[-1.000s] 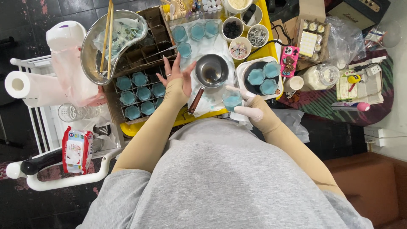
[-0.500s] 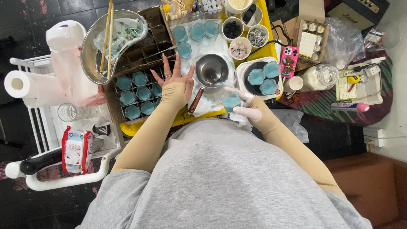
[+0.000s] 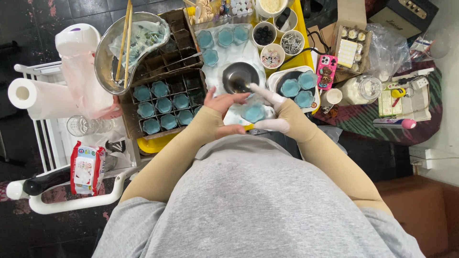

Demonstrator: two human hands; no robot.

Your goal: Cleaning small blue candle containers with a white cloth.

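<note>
Holding a small blue-filled cup just below the metal pot, the gloved right hand curls around it while the bare left hand pinches its edge; a slip could tip it onto the white cloth.

The floor is dark with black tiles. Left of the grip stands a white cart with a paper roll on it. The work sits on a yellow table. Far right of the grip lies a round rug. Below that is a brown seat. A white wall is at the right edge.
</note>
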